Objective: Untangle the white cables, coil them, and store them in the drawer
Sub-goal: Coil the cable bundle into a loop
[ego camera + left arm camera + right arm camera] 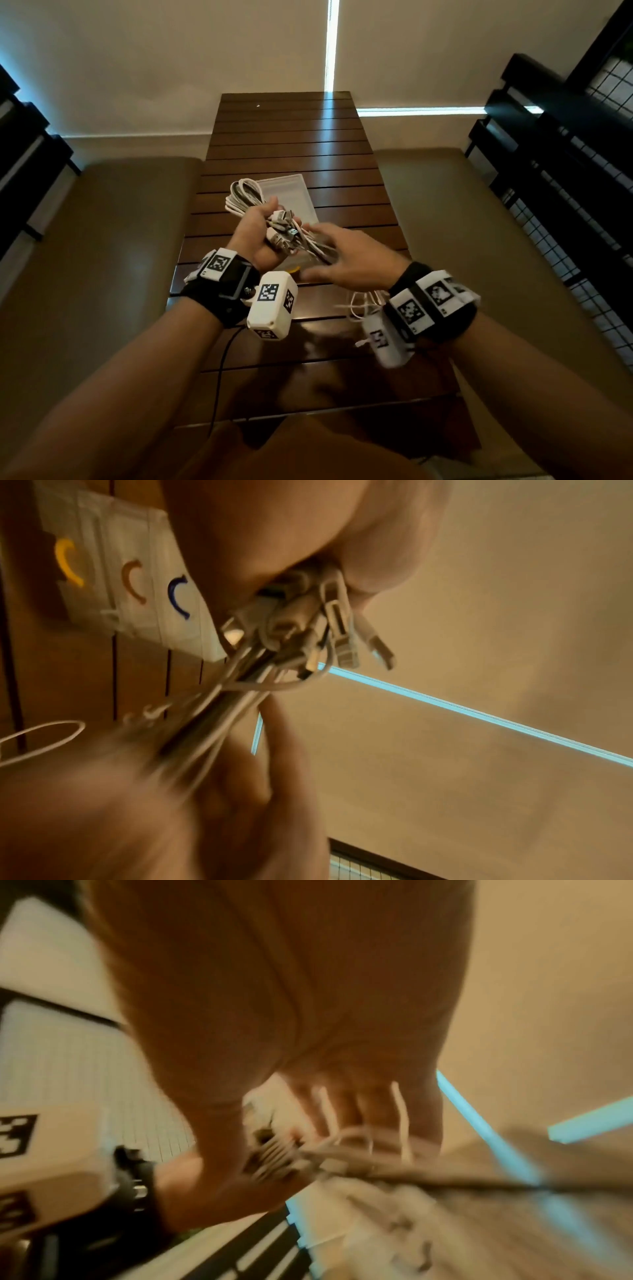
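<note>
My left hand [265, 228] is raised above the table and grips a bundle of white cables [244, 196]. Its loops stick out beyond the fist, and several plug ends [284, 224] fan out toward my right hand. The left wrist view shows the same plugs [310, 620] bunched against the palm. My right hand [330, 255] is blurred, its straight, spread fingers lying on the strands [317, 250] that trail from the bundle. A translucent plastic drawer unit [291, 192] lies on the table under both hands; its yellow, orange and blue handles [135, 581] show in the left wrist view.
More loose white cable [363, 303] lies on the dark slatted wooden table [294, 137] beneath my right wrist. Padded benches [102, 240] flank the table on both sides. Dark railings with wire mesh [561, 192] stand at the right.
</note>
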### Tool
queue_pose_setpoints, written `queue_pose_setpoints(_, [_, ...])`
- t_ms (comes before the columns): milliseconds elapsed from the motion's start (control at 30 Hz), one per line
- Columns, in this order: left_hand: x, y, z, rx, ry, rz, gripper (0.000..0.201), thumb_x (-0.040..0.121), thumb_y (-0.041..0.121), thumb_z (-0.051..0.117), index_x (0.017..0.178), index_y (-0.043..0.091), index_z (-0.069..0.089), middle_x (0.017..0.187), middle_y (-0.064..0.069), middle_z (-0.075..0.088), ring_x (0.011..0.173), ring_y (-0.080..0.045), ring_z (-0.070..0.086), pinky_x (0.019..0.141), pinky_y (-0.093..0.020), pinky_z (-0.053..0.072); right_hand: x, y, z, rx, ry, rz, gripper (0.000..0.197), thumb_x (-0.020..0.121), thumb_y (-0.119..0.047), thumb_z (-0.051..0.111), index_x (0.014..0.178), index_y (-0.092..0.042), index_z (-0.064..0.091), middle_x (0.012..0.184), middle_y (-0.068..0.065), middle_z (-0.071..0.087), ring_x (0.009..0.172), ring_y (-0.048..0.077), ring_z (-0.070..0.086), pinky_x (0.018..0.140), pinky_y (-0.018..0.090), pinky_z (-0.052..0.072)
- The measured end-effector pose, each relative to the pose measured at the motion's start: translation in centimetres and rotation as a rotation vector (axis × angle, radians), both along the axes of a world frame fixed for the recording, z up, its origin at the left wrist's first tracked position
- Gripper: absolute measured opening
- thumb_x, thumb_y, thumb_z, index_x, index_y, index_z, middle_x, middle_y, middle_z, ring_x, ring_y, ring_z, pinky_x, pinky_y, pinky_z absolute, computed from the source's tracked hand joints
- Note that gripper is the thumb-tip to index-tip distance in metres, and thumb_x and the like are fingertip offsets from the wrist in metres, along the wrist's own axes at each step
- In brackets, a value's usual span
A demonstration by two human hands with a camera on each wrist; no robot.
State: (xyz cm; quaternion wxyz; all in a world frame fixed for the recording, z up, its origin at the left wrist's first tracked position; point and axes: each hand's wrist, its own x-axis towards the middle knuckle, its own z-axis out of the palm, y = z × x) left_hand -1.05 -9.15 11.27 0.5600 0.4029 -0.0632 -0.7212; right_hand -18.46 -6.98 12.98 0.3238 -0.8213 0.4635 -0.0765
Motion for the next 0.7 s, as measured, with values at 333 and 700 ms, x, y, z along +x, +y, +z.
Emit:
queue_pose_setpoints(333, [0.8, 1.2, 0.2, -0.012, 0.162, -0.004, 0.031, 0.100, 0.030, 0.044, 0.074, 0.014, 0.051, 0.073, -0.004, 0.066, 0.086, -0.024, 0.068, 0.082, -0.037, 0.052, 2.6, 0.9, -4.4, -0.271, -0.542, -0.308, 0.015, 0.097, -0.024, 0.053, 0.097, -0.018, 0.066, 0.088, -0.003, 0.068, 0.080, 0.012, 0.063, 0.074, 0.044, 0.053])
queue_pose_setpoints(700, [-0.1, 1.2, 1.0, -0.085, 0.084, -0.011, 0.034, 0.101, 0.029, 0.043, 0.072, 0.011, 0.051, 0.072, -0.006, 0.065, 0.074, -0.023, 0.069, 0.070, -0.038, 0.060, 3.2, 1.0, -2.3, -0.168, -0.698, -0.295, 0.011, 0.099, -0.015, 0.048, 0.095, -0.009, 0.056, 0.083, -0.010, 0.053, 0.072, -0.004, 0.052, 0.062, 0.010, 0.041])
